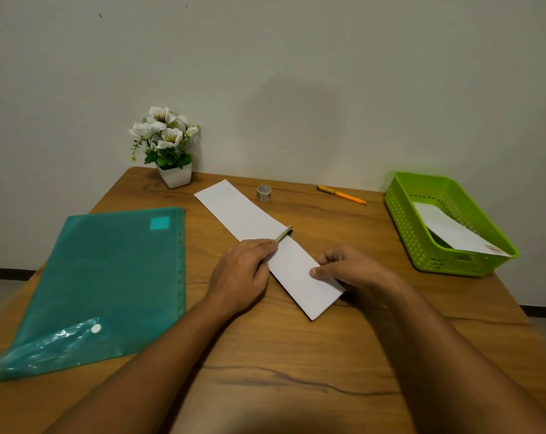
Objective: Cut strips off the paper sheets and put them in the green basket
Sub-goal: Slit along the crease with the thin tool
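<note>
A long white paper sheet (246, 214) lies diagonally across the middle of the wooden table (296, 355). My left hand (243, 274) is closed around a thin cutter (283, 234) whose tip rests on the sheet about halfway along. My right hand (346, 267) pinches the sheet's near right edge, thumb on top. The green basket (403, 220) stands at the right edge of the table with a white paper strip (453, 230) lying inside it.
A teal plastic folder (108, 277) covers the left side of the table. A potted white flower (168, 148), a small tape roll (263, 192) and an orange pen (342, 194) sit along the back by the wall.
</note>
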